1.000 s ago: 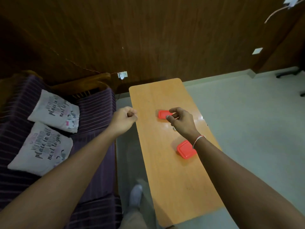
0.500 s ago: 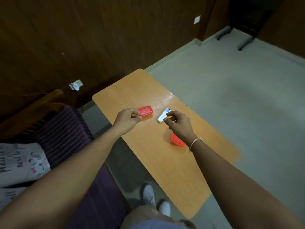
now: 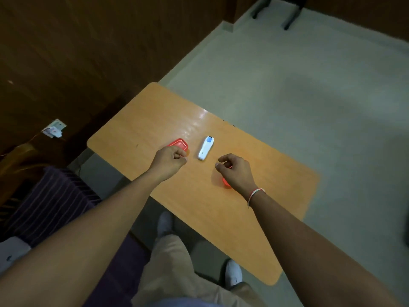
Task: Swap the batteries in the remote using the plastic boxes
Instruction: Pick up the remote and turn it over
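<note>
Since half a sec ago the right hand (image 3: 238,171) has let go of the remote (image 3: 205,148) and pulled back toward the near red box (image 3: 225,182); the remote now lies flat on the desk (image 3: 143,129), clear of both hands. The view has also swung, so more floor shows.

Right fingers (image 3: 223,158) are loosely curled, part open, holding nothing visible. Left hand (image 3: 169,159) is a closed fist, w/ thumb pressed to forefinger, just in front of the far red box (image 3: 178,144); can't tell if anything small is pinched inside.

Risks, as I judge them: batteries are small & round, so any set loose on this glossy desk could roll off the edge. Two alike red boxes make it easy to mix old cells w/ new. Dim light makes polarity marks hard to read.

Remote: slim, white, w/ a blue patch near its far end, lying between the boxes. Whether the battery cover is on can't be told.
</note>
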